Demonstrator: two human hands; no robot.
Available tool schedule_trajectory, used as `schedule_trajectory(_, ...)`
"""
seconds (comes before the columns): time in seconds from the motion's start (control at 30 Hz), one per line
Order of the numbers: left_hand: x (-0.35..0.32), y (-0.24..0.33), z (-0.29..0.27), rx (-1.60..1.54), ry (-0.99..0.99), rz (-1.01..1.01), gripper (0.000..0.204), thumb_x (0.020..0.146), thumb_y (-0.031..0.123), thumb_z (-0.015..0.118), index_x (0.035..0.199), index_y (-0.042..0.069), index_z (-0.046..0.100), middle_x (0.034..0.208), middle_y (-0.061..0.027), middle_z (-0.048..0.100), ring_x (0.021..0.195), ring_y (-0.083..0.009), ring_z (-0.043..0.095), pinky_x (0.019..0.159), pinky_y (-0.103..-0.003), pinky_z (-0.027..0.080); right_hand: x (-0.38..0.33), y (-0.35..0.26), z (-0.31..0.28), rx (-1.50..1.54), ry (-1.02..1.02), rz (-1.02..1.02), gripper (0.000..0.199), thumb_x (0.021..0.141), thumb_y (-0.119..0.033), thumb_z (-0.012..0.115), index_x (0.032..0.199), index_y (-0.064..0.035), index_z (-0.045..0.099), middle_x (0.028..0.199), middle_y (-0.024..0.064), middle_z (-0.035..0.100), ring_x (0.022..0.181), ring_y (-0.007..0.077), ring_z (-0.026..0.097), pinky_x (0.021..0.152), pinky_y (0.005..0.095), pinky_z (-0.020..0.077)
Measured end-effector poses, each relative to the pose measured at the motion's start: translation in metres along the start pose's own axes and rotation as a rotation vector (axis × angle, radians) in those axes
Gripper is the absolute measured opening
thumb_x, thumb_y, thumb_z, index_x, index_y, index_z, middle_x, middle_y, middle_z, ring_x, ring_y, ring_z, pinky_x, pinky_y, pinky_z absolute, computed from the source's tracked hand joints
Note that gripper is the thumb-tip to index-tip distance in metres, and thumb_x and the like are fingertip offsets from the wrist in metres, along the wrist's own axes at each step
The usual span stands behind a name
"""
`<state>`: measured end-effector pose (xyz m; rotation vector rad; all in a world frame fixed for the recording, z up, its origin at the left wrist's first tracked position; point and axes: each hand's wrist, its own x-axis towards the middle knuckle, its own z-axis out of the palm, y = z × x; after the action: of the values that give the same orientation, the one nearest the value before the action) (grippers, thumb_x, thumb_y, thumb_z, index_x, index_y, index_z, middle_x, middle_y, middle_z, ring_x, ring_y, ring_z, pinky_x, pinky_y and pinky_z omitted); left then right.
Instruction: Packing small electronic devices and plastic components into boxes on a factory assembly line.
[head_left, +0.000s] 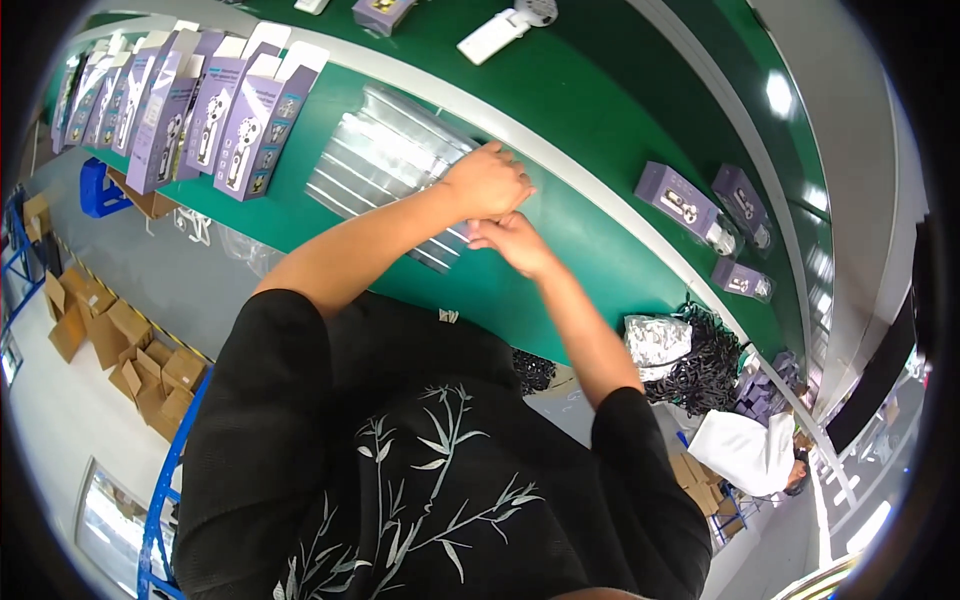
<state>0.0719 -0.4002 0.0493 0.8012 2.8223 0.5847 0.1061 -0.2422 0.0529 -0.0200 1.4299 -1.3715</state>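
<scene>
A stack of flat clear plastic bags (375, 155) lies on the green table, its light sealed edges showing as stripes. Over the stack's right end is my left hand (490, 182), its fingers curled inward. Close below it, touching or nearly touching, my right hand (512, 243) has its thumb and fingers drawn together at the stack's edge. Whatever is between the fingers of either hand is hidden or too small to make out.
Purple boxes with raised white flaps (250, 130) stand in a row at the left. More purple boxes (677, 195) lie across the white rail, at the right. Black cables (705, 350) are heaped beside a silvery bag (657, 342). A person in white (745, 452) is farther right.
</scene>
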Motion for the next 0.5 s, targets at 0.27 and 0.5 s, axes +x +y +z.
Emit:
schedule_trajectory(0.27,-0.014,-0.027,-0.013,-0.016,0.112,-0.055,0.035,0.097,0.035,0.049,0.096,0.006,0.068,0.071,-0.0077,0.068,0.07,-0.0261,0.066,0.075,-0.038,0.046,0.015,0.001,0.039,0.054,0.398,0.014,0.021,0.094,-0.019,0.065,0.086,-0.0011,0.07,0.072,0.0036,0.068,0.059,0.0115,0.059,0.057,0.0263,0.0476)
schedule_trajectory(0.5,-0.015,-0.034,-0.015,-0.117,0.045,-0.099,0.034,0.095,0.033,0.053,0.109,0.005,0.065,0.084,-0.01,0.07,0.08,-0.028,0.066,0.079,-0.04,0.046,-0.057,0.005,-0.017,-0.089,0.785,-0.072,0.029,0.095,-0.025,0.061,0.073,-0.006,0.065,0.061,-0.0007,0.056,0.051,0.0082,0.048,0.049,0.0253,0.0381)
